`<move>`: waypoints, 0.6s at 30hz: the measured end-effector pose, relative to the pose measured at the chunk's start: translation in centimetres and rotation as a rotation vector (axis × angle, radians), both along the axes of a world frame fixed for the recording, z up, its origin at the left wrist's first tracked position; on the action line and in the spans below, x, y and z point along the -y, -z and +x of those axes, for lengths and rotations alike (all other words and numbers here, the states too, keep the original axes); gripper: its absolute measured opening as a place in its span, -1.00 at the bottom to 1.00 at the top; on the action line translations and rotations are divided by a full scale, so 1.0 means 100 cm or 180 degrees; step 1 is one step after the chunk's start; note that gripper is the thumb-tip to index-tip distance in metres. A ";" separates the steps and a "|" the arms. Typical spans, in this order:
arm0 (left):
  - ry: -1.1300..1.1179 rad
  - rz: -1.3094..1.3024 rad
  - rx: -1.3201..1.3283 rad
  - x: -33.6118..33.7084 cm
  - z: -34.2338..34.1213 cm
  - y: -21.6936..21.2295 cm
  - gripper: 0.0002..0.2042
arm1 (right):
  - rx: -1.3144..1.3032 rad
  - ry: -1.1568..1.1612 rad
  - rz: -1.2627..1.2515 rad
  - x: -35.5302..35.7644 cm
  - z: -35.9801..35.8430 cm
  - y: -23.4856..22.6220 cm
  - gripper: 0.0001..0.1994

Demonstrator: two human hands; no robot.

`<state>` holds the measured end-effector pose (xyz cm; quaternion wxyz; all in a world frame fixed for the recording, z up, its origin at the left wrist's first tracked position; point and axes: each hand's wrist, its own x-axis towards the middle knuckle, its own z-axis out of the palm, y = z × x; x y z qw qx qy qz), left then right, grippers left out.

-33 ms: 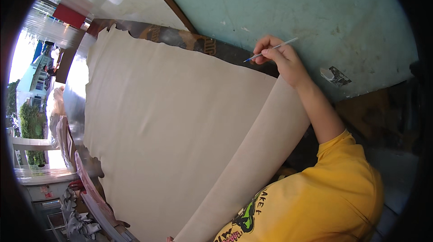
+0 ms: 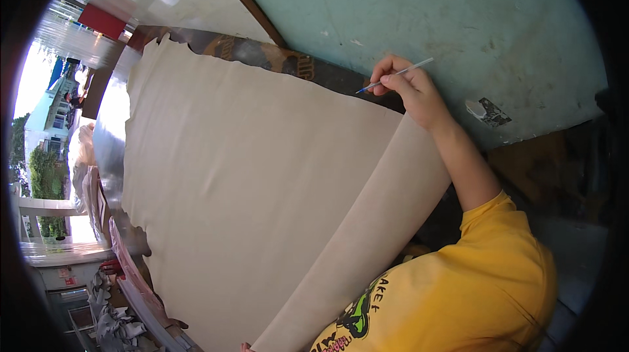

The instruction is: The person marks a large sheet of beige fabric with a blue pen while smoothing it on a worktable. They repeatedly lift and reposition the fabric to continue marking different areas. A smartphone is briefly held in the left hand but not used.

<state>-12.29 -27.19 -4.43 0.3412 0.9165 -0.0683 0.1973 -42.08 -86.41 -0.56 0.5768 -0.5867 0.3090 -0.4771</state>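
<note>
A large beige sheet with ragged outer edges, like a leather hide (image 2: 262, 149), covers the table. Its near side bends down over the table edge in front of my yellow shirt. My right hand (image 2: 406, 86) is over the sheet's upper right corner, closed in a writing grip. Between its thumb and fingers is a thin pen (image 2: 419, 64), its blue tip pointing left, close to the sheet's edge. Of my left hand (image 2: 246, 347), only fingertips show at the bottom of the view, beside the sheet's folded edge; the rest is out of sight.
Dark patterned table surface (image 2: 262, 57) shows along the sheet's far edge, against a pale green panel (image 2: 419, 4). On the left lie plastic-wrapped material (image 2: 124, 267) and crumpled grey scraps (image 2: 118, 329). A red box-like piece (image 2: 101, 21) stands at upper left.
The pen and my right hand have shifted very slightly downward. The sheet and my left fingertips look much the same.
</note>
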 end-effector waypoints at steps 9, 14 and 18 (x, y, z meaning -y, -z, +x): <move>0.0048 -0.0120 0.0090 -0.001 0.015 0.009 -0.68 | -0.0396 -0.0202 -0.0138 0.000 -0.011 0.007 -0.82; 0.0111 0.0516 0.0063 -0.004 0.008 -0.002 -0.69 | -0.0725 0.0055 -0.0260 -0.002 0.006 0.008 -0.80; -0.0016 0.0629 -0.0012 0.004 0.004 -0.009 -0.70 | -0.1130 0.0416 -0.1073 -0.012 0.020 0.000 -0.78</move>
